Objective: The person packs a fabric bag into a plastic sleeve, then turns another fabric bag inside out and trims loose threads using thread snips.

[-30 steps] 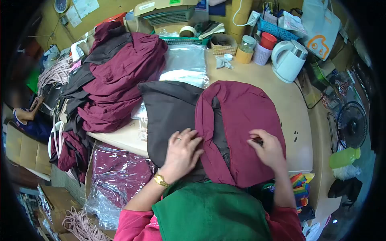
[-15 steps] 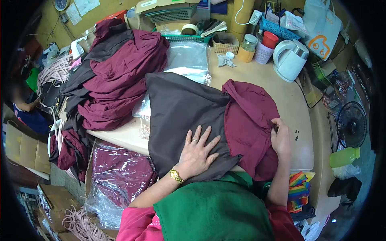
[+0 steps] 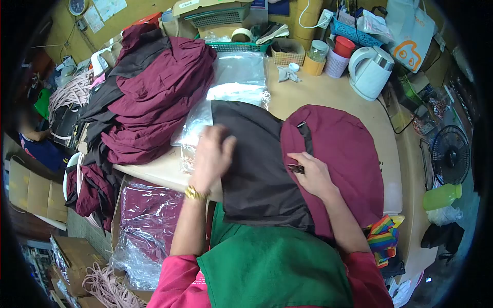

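A sewn cloth piece lies on the table in front of me, with a black part (image 3: 257, 164) on the left and a rounded maroon part (image 3: 349, 154) on the right. My right hand (image 3: 316, 177) rests on the maroon part beside the seam, closed around a small dark tool (image 3: 296, 168) that resembles thread snips; most of it is hidden in the palm. Over the black part's left edge is my left hand (image 3: 209, 159), its fingers smeared by motion. Whether it touches the cloth cannot be made out.
A heap of maroon and black cloth (image 3: 159, 97) covers the table's left. Clear plastic bags (image 3: 239, 77) lie behind the black part. A white kettle (image 3: 367, 74) and cups stand at the back right. Below left, a box holds plastic-wrapped maroon cloth (image 3: 149, 215). A person sits far left.
My left hand has lifted off the black cloth and moved left and away from me. My right hand has moved left to the seam with the dark tool. The maroon part is spread flatter.
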`<state>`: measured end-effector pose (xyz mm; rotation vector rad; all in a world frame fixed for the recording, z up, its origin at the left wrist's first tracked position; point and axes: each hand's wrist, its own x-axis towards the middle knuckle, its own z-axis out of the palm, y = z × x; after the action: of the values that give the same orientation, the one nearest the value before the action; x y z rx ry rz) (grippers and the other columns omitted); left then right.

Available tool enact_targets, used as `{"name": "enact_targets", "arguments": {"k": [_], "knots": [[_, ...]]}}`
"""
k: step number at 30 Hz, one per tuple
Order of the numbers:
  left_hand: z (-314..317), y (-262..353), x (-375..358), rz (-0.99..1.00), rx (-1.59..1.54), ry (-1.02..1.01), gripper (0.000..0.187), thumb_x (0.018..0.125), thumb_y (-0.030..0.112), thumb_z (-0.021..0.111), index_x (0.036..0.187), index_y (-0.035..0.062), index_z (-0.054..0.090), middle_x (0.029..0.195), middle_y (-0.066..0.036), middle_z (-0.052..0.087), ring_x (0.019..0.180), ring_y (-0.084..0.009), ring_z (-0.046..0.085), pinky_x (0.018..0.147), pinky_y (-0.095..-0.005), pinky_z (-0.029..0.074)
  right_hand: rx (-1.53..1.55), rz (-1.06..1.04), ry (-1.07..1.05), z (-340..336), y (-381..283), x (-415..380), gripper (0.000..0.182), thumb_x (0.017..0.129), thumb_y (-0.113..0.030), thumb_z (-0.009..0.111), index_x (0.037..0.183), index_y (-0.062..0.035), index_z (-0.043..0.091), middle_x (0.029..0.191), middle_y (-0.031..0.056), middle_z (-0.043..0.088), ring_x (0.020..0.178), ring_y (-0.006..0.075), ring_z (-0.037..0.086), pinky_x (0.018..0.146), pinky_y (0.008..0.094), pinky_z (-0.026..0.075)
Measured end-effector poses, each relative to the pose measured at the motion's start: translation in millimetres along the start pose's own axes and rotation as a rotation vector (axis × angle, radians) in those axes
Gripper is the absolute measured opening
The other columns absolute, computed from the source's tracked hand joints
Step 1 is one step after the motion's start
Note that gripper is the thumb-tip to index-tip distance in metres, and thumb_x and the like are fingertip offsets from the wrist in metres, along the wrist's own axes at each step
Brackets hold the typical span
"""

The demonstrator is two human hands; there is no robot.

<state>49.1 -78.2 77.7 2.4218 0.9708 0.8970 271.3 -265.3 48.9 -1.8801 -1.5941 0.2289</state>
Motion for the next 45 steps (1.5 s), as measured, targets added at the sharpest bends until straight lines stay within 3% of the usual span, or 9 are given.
{"name": "enact_targets", "arguments": {"k": [5,9,12,16,19,27,33,37,45], "knots": [[13.9,-63.9,34.9,-0.156,0.086,0.110,0.049,0.090,0.025,0.069,0.120,-0.0120,0.057,0.108,-0.027,0.066,0.097,-0.0360,0.067,0.082,-0.0419,0.053,0.033,-0.003,-0.129,-12.6,5.1,-16.4,0.033,0.082,0.000,0.066,0.115,-0.0042,0.066,0.091,0.0154,0.062,0.082,0.0334,0.064,0.073,0.0385,0.051],[18.4,-36.6,46.8,-0.322,-0.706,-0.087,0.021,0.088,0.012,0.073,0.101,-0.0050,0.069,0.086,-0.005,0.071,0.075,-0.0081,0.061,0.069,-0.0267,0.052,-0.055,-0.068,-0.290,-39.4,-5.6,10.7,0.032,0.082,-0.001,0.070,0.113,-0.0034,0.066,0.091,0.0117,0.063,0.080,0.0290,0.065,0.073,0.0347,0.051],[18.0,9.9,28.6,-0.254,-0.788,-0.150,0.016,0.089,0.010,0.071,0.098,-0.0026,0.069,0.084,-0.003,0.069,0.076,-0.0074,0.060,0.069,-0.0254,0.050,0.217,-0.011,-0.177,-64.4,-66.1,42.5,0.036,0.082,-0.011,0.074,0.116,-0.0055,0.065,0.098,0.0130,0.065,0.092,0.0312,0.066,0.078,0.0374,0.052],[4.7,55.1,-10.6,-0.052,-0.736,-0.192,0.014,0.088,0.005,0.071,0.099,-0.0027,0.068,0.087,-0.005,0.068,0.083,-0.0068,0.059,0.072,-0.0250,0.049,0.568,-0.080,-0.112,-59.9,-90.8,63.4,0.040,0.083,-0.009,0.075,0.120,-0.0018,0.061,0.108,0.0119,0.067,0.096,0.0179,0.066,0.081,0.0318,0.052],[-2.1,54.5,-30.8,-0.145,-0.713,-0.203,0.015,0.087,0.004,0.073,0.098,-0.0033,0.067,0.085,-0.002,0.066,0.080,-0.0058,0.057,0.070,-0.0241,0.048,0.676,-0.145,-0.264,-24.9,-61.0,69.0,0.020,0.084,-0.006,0.076,0.102,0.0005,0.068,0.079,-0.0034,0.062,0.068,0.0018,0.051,0.059,0.0213,0.041],[5.2,50.0,-35.5,-0.060,-0.867,-0.102,0.012,0.092,0.009,0.068,0.099,-0.0002,0.071,0.086,0.002,0.064,0.084,-0.0033,0.055,0.071,-0.0181,0.044,0.636,0.073,-0.157,-5.7,-66.9,42.2,0.013,0.088,-0.009,0.072,0.083,-0.0003,0.063,0.069,-0.0047,0.057,0.064,0.0017,0.046,0.057,0.0217,0.037],[-14.2,12.2,-29.3,-0.454,-1.121,0.083,0.019,0.094,0.018,0.069,0.105,0.0027,0.067,0.078,0.008,0.055,0.060,0.0004,0.041,0.053,-0.0183,0.034,0.589,0.124,0.049,-8.2,-51.0,30.4,0.014,0.089,-0.008,0.070,0.081,0.0009,0.062,0.067,0.0031,0.061,0.062,0.0047,0.049,0.056,0.0252,0.041],[-19.0,33.6,-35.0,-0.278,-0.787,-0.248,0.039,0.092,0.015,0.070,0.128,0.0019,0.061,0.083,0.007,0.055,0.060,0.0016,0.041,0.052,-0.0166,0.033,0.499,0.046,0.135,-5.2,-59.5,27.8,0.012,0.085,-0.002,0.072,0.080,0.0010,0.061,0.068,0.0060,0.060,0.060,0.0081,0.051,0.055,0.0261,0.041],[12.5,52.8,-35.7,-0.597,-1.335,-0.244,0.017,0.096,0.014,0.065,0.103,-0.0009,0.069,0.090,-0.007,0.071,0.071,-0.0094,0.068,0.063,-0.0203,0.057,0.364,-0.107,0.191,-4.6,-70.1,19.9,0.013,0.079,0.000,0.073,0.085,0.0012,0.062,0.080,0.0094,0.059,0.070,0.0226,0.062,0.061,0.0334,0.048]]}}
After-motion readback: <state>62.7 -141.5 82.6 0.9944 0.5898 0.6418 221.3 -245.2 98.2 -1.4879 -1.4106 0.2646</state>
